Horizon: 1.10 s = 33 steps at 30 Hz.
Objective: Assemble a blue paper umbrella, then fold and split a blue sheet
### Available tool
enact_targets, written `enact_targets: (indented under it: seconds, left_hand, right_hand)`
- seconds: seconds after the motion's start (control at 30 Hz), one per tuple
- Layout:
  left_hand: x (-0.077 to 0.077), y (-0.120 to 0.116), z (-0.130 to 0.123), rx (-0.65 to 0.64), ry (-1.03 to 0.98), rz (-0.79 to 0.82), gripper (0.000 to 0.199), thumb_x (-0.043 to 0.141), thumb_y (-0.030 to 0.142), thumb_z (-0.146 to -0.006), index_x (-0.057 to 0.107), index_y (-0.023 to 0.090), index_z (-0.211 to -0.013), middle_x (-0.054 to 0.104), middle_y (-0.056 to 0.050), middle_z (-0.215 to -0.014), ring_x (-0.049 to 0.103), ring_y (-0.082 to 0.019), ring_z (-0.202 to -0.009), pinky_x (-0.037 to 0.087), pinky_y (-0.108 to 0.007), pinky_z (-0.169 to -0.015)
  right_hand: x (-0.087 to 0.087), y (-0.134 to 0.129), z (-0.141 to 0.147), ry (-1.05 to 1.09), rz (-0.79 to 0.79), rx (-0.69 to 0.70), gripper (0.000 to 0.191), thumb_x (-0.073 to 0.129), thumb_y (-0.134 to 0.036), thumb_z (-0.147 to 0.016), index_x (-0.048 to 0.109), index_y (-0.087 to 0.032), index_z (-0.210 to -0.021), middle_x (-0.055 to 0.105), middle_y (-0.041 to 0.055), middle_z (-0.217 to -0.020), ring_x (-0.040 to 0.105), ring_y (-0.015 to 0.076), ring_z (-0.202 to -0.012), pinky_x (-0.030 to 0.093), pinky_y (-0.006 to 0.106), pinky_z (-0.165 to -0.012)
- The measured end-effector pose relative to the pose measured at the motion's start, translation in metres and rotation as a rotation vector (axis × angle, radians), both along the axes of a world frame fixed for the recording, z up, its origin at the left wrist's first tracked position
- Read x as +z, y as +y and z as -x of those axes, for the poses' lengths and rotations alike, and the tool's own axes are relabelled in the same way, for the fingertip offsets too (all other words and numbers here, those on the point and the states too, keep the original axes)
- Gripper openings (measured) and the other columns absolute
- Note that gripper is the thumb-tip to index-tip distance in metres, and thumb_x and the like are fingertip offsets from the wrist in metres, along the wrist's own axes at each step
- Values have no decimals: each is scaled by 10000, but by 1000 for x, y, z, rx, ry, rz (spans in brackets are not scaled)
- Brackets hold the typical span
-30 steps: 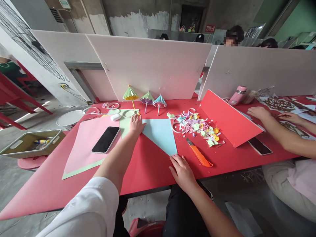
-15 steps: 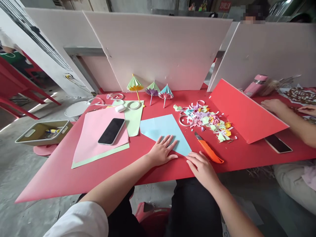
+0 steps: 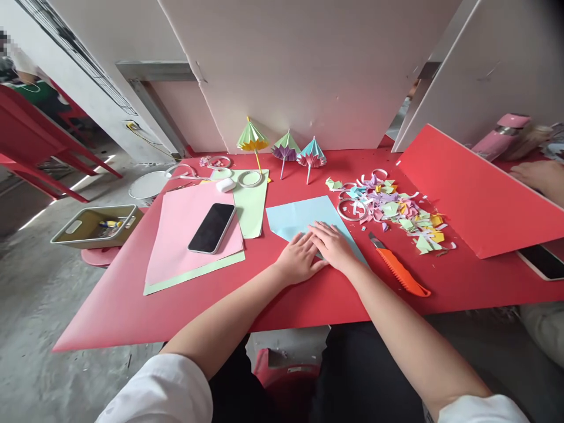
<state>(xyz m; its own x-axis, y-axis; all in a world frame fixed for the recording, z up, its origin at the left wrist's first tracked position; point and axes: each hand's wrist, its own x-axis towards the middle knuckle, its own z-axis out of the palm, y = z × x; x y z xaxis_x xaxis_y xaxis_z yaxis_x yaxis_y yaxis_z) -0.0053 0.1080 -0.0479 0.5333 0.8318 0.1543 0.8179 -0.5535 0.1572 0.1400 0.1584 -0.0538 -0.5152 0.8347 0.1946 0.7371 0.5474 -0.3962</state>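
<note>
A sheet of light blue paper [image 3: 300, 212], folded along its near edge, lies flat on the red tabletop. My left hand [image 3: 298, 259] rests on its near edge with the fingers stretched out. Beside it, my right hand [image 3: 333, 245] lies flat on the paper, fingertips touching or just over those of the left; the two hands cover part of the near edge. To the right of the paper is an orange utility knife [image 3: 402, 270] with its blade out.
Three paper umbrellas [image 3: 286, 148] stand at the back. Pink paper [image 3: 174, 235] with a phone [image 3: 212, 228] on it lies left, near a tape roll [image 3: 249, 179]. Paper scraps [image 3: 396, 208] are heaped at right before a red board [image 3: 476, 188]. A co-worker's hand [image 3: 535, 176] shows behind it.
My right hand has moved from the paper's right corner up and left, onto the paper against my left hand. The view has tilted down and shifted left.
</note>
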Motion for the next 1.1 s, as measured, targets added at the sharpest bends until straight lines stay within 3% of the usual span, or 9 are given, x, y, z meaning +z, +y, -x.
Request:
enact_targets:
  seconds: [0.2,0.4,0.7,0.83,0.93,1.03,1.1]
  left_hand:
    - [1,20,34,182,89,47,676,167,550,-909,227,98,-1409,194,-106,-1472,158,-232,-1361,164,-417,-1112]
    - [-1,21,34,251,116,48,627,192,504,-922,217,119,-1416,181,-100,-1477,139,-230,-1365,154,-415,-1113]
    - [-1,17,47,355,184,20,600,188,442,-935,214,82,-1413,181,-127,-1474,154,-239,-1361,186,-404,-1104]
    - [1,7,42,401,217,-22,562,195,378,-938,236,71,-1406,221,-127,-1461,180,-264,-1353,175,-442,-1102]
    - [1,-14,34,276,214,-76,539,184,352,-939,263,82,-1398,248,-109,-1454,163,-262,-1356,140,-461,-1110]
    - [2,-35,30,109,186,-62,589,231,426,-931,245,70,-1400,234,-122,-1456,170,-240,-1356,196,-412,-1107]
    - [5,-43,30,76,181,-56,622,267,468,-921,230,80,-1405,246,-121,-1453,195,-241,-1350,220,-418,-1099]
  right_hand:
    - [-1,-5,1,-104,-52,5,445,330,-337,-920,435,-174,-1320,366,89,-1407,321,218,-1311,254,449,-1082]
    - [-1,-7,4,-159,-91,-5,462,315,-351,-921,399,-184,-1344,340,87,-1423,296,219,-1323,231,453,-1087]
    - [-2,-8,5,-164,-90,-11,573,306,-523,-891,363,-201,-1361,308,92,-1442,263,233,-1336,203,473,-1090]
    - [-2,-9,6,-161,-94,-16,609,305,-547,-880,343,-192,-1372,285,99,-1451,244,240,-1343,188,481,-1093]
    - [-2,-9,7,-157,-99,-17,599,300,-528,-887,334,-185,-1377,289,106,-1448,244,239,-1343,179,487,-1093]
    - [-1,-9,7,-158,-91,-17,552,267,-471,-912,332,-181,-1377,290,107,-1448,246,236,-1342,167,488,-1094]
    - [1,-10,6,-167,-77,-10,533,247,-437,-922,323,-175,-1381,278,107,-1454,230,232,-1347,153,486,-1096]
